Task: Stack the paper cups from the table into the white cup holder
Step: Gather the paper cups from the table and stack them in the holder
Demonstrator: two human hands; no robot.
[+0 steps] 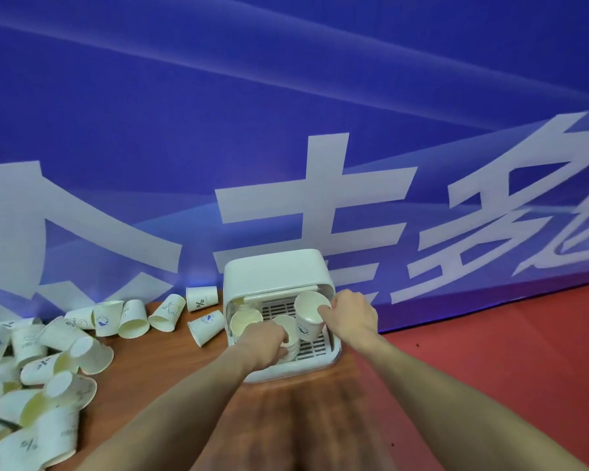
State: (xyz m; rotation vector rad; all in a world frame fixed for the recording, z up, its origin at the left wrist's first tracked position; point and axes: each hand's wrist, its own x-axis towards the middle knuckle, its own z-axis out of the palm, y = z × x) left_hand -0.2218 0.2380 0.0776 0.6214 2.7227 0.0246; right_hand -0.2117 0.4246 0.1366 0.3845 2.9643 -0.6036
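Behind everything, a smooth blue banner [286,96] with big white characters. Below, a brown wood-grain counter [286,419]; beside it, flat red floor [507,368]. At counter's far edge, a boxy white plastic cup holder [272,273], rounded corners, slatted tray. Leftward, a heap of tapered paper cups [41,368], toppled. Left hand [266,341] gripping a cup stack [288,338] inside; right hand [351,314] pinching one tilted cup [310,314] above the tray.

The white cup holder [272,277] looks like smooth, faintly glossy plastic, with a slotted plastic grille inside. The cup [308,316] I pinch is matt paper, cream inside. Left of the holder, loose paper cups [48,362] lie on brown wood-grain table [170,362].
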